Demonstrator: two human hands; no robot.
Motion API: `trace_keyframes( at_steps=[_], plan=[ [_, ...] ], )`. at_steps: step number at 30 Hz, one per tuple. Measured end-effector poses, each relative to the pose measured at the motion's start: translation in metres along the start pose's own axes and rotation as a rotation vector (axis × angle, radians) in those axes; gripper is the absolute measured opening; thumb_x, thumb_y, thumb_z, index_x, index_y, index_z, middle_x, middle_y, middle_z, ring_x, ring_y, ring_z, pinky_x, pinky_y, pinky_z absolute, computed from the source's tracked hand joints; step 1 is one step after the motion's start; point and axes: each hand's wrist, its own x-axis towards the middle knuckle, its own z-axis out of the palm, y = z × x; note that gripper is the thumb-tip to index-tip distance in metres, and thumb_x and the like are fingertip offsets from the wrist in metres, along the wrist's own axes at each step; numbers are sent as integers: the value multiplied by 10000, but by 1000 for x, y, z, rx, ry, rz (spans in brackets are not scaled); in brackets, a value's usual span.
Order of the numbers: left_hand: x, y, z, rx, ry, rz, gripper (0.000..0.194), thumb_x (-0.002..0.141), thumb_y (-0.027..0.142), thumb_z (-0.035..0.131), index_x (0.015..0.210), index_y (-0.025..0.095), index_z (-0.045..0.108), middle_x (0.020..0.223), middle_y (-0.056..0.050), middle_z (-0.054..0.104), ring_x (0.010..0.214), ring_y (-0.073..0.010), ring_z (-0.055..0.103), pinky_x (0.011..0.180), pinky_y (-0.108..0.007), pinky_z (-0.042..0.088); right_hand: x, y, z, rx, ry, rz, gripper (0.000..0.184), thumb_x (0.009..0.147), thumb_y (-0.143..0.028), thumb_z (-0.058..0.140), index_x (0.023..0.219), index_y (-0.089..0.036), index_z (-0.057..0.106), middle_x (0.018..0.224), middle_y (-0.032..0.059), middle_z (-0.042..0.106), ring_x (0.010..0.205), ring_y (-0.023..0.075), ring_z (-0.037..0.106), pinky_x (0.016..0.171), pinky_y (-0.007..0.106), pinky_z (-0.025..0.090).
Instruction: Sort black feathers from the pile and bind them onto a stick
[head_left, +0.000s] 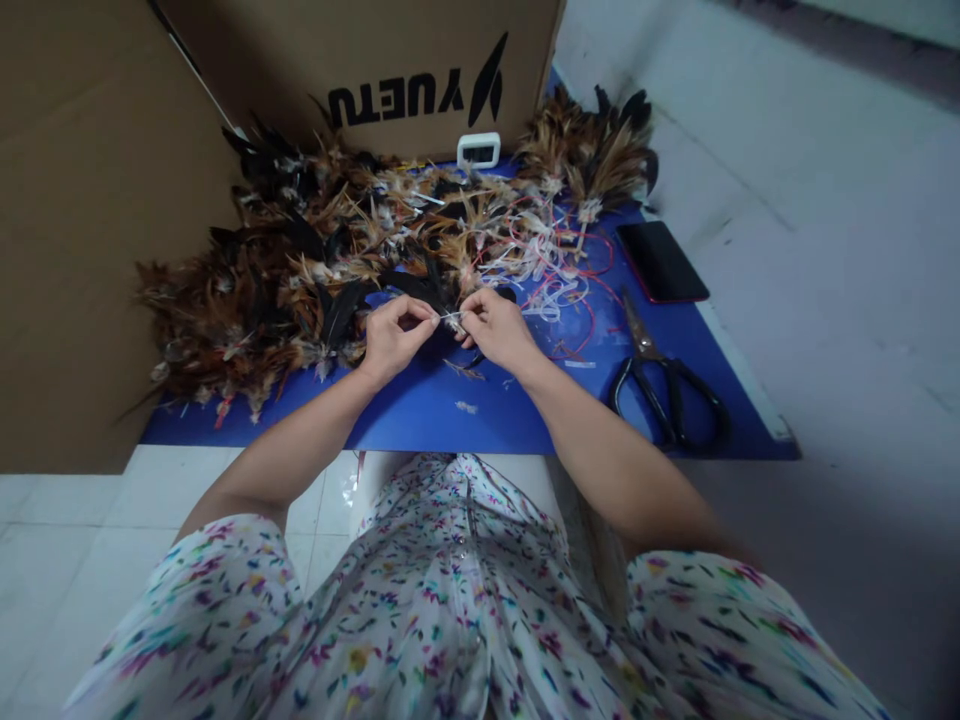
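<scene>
Close together over the blue table, my left hand and my right hand each pinch a thin white string that runs between the fingertips. Dark feathers lie right behind and under the fingers, and the string passes at their pale quill ends. How the string is wound on them is too small to make out. Heaped bunches of brown and black feathers spread behind and to the left of my hands. Loose white strips and red string lie tangled just past my right hand.
Black-handled scissors lie on the blue table top at the right, below a dark phone. A small white digital device stands against a cardboard box. Another feather bunch sits at the back right, near a pale wall.
</scene>
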Motion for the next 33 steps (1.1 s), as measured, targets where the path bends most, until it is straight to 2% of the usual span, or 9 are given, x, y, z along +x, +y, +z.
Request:
trace_keyframes(
  at_steps=[5,11,16,20,23,28,33],
  plan=[
    [-3,-2,1,6,-18,-20,140,758,255,711,705,154,630,764,-28,724,658,-112,657,617,-232,505,0,-3,-2,21,25,-2,167,838,-23,537,808,-187,533,574,-53,604,498,94,630,463,173,510],
    [-3,-3,0,39,-98,-69,106,762,249,687,784,155,642,728,-4,667,635,-107,623,607,-230,502,-1,-11,1,268,4,154,165,823,-7,532,778,-165,547,584,-32,627,558,116,673,487,192,535],
    [-3,-2,1,57,-94,-51,67,771,215,667,779,154,639,738,-5,662,645,-102,618,617,-225,500,-1,-10,1,388,-33,210,125,825,-50,541,851,-148,614,639,6,671,612,145,699,519,223,551],
    [-3,0,0,112,-95,-6,49,789,203,661,796,155,665,760,-14,683,666,-105,623,629,-224,502,-2,-7,0,396,-46,162,42,801,-128,654,841,-142,656,641,8,676,607,142,688,529,234,558],
    [-2,3,-2,201,-96,62,67,810,207,673,839,161,712,770,-24,704,678,-107,627,621,-216,489,-2,-5,0,361,-34,101,71,756,-167,723,801,-143,674,607,-2,673,564,115,653,517,217,549],
    [1,2,-7,335,-109,179,76,853,216,678,820,171,730,712,-16,695,636,-103,599,616,-224,456,0,-5,-2,306,-5,65,76,770,-206,710,773,-147,661,567,-8,654,513,111,633,472,205,518],
    [2,2,-9,400,-153,258,143,902,233,626,794,165,690,733,-22,681,687,-116,606,660,-234,456,3,1,-2,177,14,-1,80,811,-241,652,800,-162,651,567,-28,624,501,103,618,453,194,475]
  ],
)
